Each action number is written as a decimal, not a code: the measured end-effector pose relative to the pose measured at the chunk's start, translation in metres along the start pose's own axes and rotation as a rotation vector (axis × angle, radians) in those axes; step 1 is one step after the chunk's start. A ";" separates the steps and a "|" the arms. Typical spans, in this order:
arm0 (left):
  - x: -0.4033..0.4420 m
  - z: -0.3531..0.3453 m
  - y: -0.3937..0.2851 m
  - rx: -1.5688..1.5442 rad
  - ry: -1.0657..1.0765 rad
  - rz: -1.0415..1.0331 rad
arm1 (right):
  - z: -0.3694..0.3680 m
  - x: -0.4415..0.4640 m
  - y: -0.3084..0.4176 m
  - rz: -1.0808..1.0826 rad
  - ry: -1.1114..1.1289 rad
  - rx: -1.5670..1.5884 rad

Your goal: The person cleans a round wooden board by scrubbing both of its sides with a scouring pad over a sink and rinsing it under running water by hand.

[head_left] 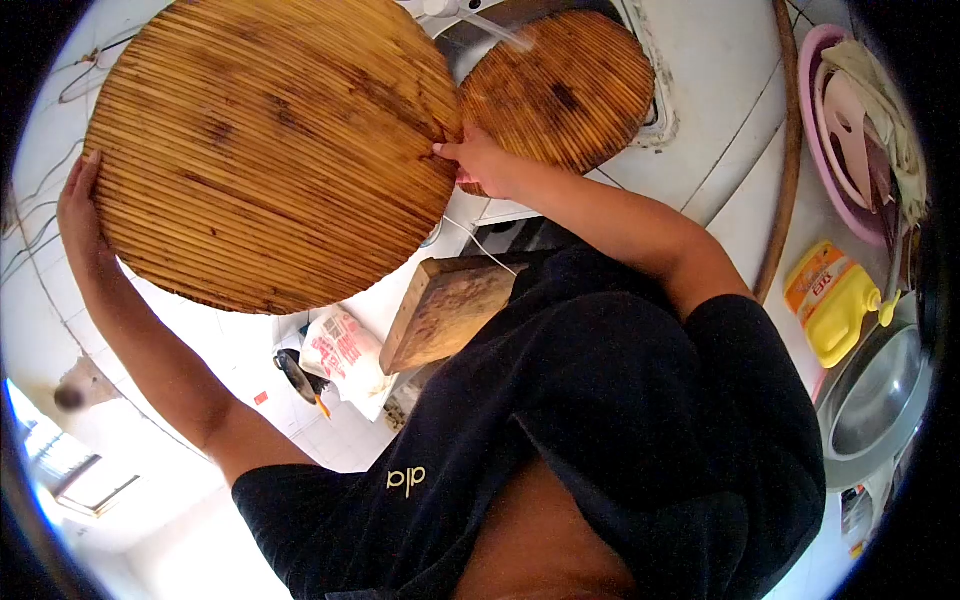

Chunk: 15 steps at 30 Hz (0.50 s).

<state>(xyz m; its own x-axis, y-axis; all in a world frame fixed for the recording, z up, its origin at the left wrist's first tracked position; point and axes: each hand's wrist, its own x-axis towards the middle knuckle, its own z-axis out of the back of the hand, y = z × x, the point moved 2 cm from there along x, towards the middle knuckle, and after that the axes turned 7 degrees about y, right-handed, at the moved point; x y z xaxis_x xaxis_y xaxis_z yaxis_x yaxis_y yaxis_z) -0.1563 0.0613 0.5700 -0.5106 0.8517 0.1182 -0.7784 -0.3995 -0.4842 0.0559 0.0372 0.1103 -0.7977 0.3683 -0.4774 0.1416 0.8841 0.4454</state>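
Observation:
A large round board of thin brown stalks laid side by side [270, 150] is held up at a tilt, dark stains on its face. My left hand [80, 205] grips its left edge, fingers partly hidden behind the rim. At its right edge, my right hand [478, 162] pinches the rim with the thumb on the near face. Just behind that hand is a smaller round stalk board [565, 90], leaning over the sink [480, 45]. Whether the right hand also touches this smaller board I cannot tell.
A thick wooden block [445, 310] stands close to my body, beside a white bag with red print [345, 350]. To the right are a pink basin [820, 120], a yellow bottle [840, 315], a metal bowl [875, 390] and a long brown stick [785, 160]. A faucet [445, 8] overhangs the sink.

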 end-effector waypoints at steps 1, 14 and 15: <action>-0.003 -0.002 0.004 -0.003 0.010 0.015 | 0.007 0.018 -0.015 0.021 -0.017 0.015; -0.008 -0.051 0.054 -0.068 -0.053 0.053 | 0.046 0.025 0.003 0.096 0.041 -0.043; -0.010 -0.048 0.057 -0.050 -0.039 0.064 | 0.046 0.026 -0.006 0.030 -0.015 -0.066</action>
<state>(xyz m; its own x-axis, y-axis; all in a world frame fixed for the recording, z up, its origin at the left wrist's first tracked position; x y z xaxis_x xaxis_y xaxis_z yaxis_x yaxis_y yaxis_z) -0.1781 0.0464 0.4999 -0.5735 0.8107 0.1182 -0.7247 -0.4347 -0.5347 0.0615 0.0547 0.0608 -0.7847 0.3992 -0.4742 0.1261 0.8518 0.5085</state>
